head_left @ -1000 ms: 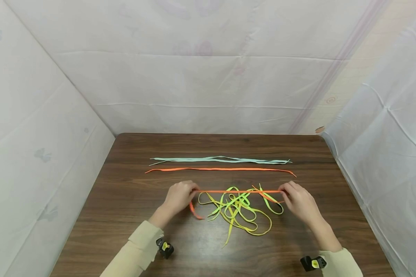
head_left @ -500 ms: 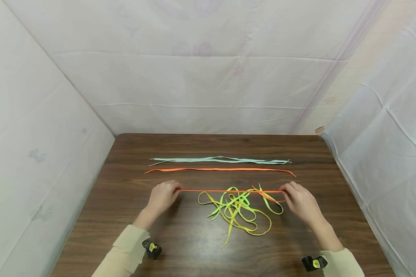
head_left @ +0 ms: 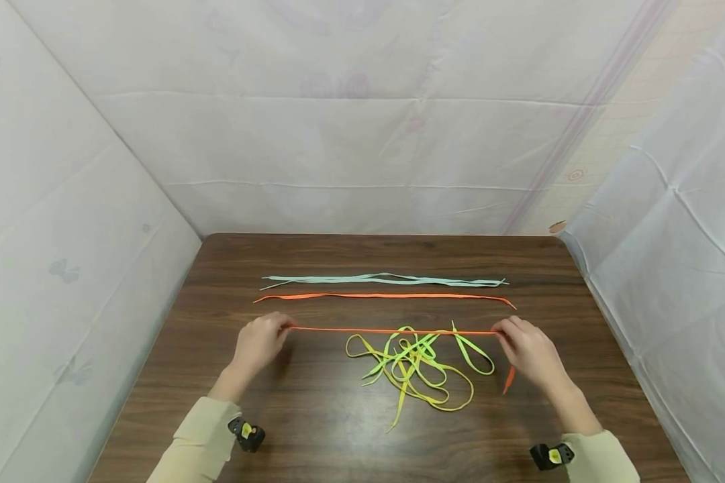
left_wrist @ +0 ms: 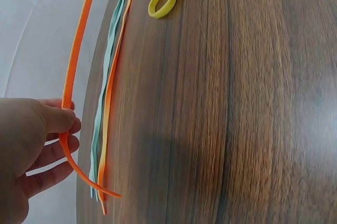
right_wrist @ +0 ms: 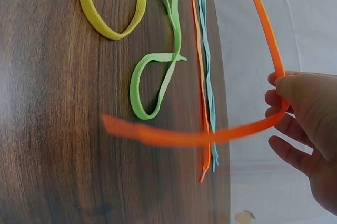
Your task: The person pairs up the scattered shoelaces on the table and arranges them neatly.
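Note:
An orange shoelace (head_left: 393,331) is stretched straight between both hands, above the table. My left hand (head_left: 261,341) pinches it near one end between thumb and fingers; a short tail (left_wrist: 84,175) curves down below the grip. At the other side my right hand (head_left: 533,352) pinches it too, and a longer loose end (right_wrist: 184,138) swings from that hand. Under the taut lace lies a tangle of green shoelace (head_left: 425,349) and yellow shoelace (head_left: 453,407). Beyond it, a second orange shoelace (head_left: 374,295) is laid out nearly straight on the table.
Behind that orange lace, several pale mint shoelaces (head_left: 362,278) lie side by side near the back of the dark wooden table (head_left: 314,429). White sheeting (head_left: 362,161) hangs behind the table and along both sides.
My left hand has slid left along the orange shoelace, drawing it out longer. Its right end has come off the tangle and now dangles from my right hand, which moved slightly right.

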`<state>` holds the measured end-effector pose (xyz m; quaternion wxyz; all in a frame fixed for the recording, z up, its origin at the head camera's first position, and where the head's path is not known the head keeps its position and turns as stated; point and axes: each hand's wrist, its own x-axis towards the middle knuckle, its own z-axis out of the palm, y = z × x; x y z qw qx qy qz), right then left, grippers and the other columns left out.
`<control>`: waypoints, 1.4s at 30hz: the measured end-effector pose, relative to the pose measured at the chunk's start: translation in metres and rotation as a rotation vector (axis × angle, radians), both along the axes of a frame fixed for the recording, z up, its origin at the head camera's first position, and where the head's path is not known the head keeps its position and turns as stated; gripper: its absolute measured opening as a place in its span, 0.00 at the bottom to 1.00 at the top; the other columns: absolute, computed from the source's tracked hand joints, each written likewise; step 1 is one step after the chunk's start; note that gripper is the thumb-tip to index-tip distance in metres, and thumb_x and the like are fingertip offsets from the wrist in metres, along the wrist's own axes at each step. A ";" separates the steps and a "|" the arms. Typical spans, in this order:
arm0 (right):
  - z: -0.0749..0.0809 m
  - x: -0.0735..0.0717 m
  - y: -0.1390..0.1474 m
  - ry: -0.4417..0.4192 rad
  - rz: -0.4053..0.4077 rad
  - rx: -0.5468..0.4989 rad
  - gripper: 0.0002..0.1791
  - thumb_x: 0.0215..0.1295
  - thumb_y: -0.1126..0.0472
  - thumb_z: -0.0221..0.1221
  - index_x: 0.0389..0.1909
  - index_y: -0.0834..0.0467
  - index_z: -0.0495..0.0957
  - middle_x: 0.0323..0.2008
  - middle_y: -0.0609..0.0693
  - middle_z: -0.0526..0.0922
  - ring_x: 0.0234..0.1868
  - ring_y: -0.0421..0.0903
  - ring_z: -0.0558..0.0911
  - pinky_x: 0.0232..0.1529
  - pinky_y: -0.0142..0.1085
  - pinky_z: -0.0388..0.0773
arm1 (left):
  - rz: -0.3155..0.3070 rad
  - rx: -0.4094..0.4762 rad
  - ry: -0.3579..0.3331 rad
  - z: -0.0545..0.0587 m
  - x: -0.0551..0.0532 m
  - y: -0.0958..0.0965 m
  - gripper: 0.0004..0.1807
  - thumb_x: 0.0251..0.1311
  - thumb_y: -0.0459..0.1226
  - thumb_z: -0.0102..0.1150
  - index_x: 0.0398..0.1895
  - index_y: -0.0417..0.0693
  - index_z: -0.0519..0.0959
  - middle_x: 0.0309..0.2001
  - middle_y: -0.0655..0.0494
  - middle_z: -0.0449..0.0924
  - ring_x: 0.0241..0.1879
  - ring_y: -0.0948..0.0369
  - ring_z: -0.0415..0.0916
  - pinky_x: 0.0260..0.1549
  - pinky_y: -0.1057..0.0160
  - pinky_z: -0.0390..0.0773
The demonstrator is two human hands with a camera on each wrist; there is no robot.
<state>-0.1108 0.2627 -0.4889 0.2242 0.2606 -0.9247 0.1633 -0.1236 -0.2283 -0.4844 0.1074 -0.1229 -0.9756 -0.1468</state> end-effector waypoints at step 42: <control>-0.025 -0.010 0.039 -0.078 -0.166 0.013 0.09 0.45 0.70 0.65 0.28 0.57 0.78 0.22 0.46 0.74 0.20 0.41 0.71 0.19 0.38 0.67 | 0.204 0.019 -0.107 -0.015 -0.001 -0.076 0.06 0.52 0.32 0.63 0.34 0.46 0.82 0.34 0.46 0.82 0.24 0.54 0.76 0.15 0.56 0.69</control>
